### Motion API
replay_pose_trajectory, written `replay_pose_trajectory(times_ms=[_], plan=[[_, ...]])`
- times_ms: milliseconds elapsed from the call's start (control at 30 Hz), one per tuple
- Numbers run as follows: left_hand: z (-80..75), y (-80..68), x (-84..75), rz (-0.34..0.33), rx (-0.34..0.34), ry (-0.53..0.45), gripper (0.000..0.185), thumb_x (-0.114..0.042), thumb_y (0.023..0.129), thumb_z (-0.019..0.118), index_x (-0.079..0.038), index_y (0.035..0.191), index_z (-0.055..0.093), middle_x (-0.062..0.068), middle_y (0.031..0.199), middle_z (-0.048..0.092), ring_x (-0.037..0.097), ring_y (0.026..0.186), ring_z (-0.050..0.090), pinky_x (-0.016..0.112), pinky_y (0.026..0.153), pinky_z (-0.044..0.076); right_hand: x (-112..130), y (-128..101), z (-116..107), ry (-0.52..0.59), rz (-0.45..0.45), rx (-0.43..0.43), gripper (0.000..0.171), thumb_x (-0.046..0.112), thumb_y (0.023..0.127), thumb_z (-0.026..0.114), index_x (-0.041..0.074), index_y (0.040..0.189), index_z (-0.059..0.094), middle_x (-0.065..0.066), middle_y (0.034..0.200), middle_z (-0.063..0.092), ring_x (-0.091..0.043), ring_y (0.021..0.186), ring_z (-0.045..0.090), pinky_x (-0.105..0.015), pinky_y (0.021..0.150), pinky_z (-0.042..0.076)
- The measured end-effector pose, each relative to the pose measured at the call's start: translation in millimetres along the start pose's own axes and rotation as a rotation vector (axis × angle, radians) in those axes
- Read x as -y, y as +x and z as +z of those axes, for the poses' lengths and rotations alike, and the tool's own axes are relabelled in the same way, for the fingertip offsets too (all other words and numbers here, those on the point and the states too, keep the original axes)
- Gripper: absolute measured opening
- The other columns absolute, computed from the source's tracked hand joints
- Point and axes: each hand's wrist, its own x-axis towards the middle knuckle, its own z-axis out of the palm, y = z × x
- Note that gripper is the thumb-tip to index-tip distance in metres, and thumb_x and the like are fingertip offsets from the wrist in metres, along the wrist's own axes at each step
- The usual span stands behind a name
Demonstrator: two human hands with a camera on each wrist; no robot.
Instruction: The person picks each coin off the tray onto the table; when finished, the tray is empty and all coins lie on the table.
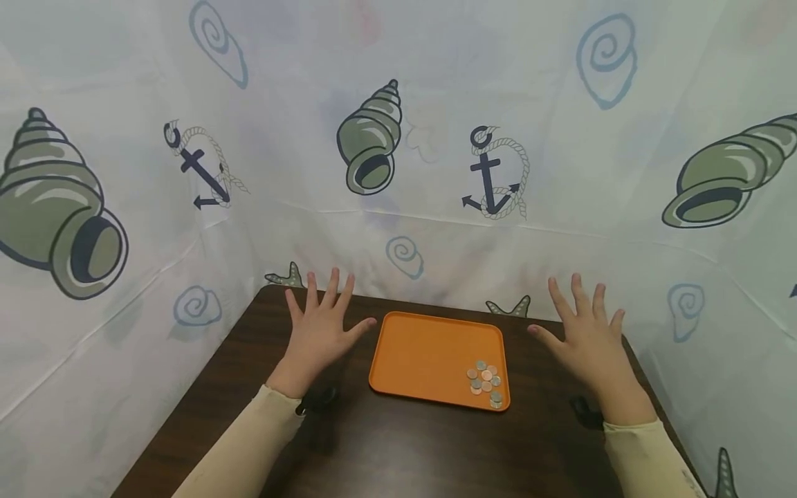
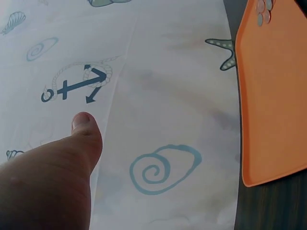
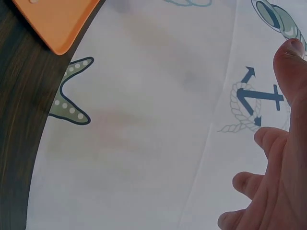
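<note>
An orange tray (image 1: 423,353) lies on the dark wooden table, with several silver and copper coins (image 1: 486,375) gathered at its right front corner. To the left of the tray, my left hand (image 1: 320,332) is held up with fingers spread and nothing in it. My right hand (image 1: 588,346) is raised likewise on the tray's right side, fingers straight and apart, also holding nothing. In the left wrist view the left thumb (image 2: 86,129) shows, with the tray (image 2: 273,105) at the right. The right wrist view has the right hand (image 3: 276,158) at its right edge and a tray corner at top left.
The dark brown table (image 1: 398,449) extends around the tray. White fabric (image 1: 436,242) printed with shells, anchors and starfish hangs behind the table and along both sides. Dark straps (image 1: 585,413) show at the wrists.
</note>
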Motion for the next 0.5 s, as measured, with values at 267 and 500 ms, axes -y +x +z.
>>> replay_pose_trajectory(times_ms=[267, 500], plan=[[14.7, -4.5, -2.8, -0.001, 0.037, -0.005, 0.105, -0.088, 0.097, 0.048, -0.031, 0.177, 0.012, 0.007, 0.186, 0.003, 0.048, 0.169, -0.014, 0.083, 0.127, -0.012, 3.2, -7.0, 16.6, 0.027, -0.02, -0.004, 0.104, 0.079, 0.1, 0.055, 0.029, 0.178, 0.009, -0.027, 0.182, 0.003, -0.066, 0.162, -0.007, -0.095, 0.115, 0.0], [44.3, -18.0, -2.1, -0.007, 0.056, -0.059, 0.108, -0.087, 0.096, 0.053, -0.029, 0.177, 0.013, 0.007, 0.186, 0.002, 0.047, 0.17, -0.011, 0.079, 0.129, -0.013, 11.0, -17.5, 49.1, 0.109, -0.068, -0.001, 0.095, 0.067, 0.104, 0.062, 0.024, 0.177, 0.02, -0.033, 0.179, 0.014, -0.066, 0.163, 0.003, -0.085, 0.126, 0.008]])
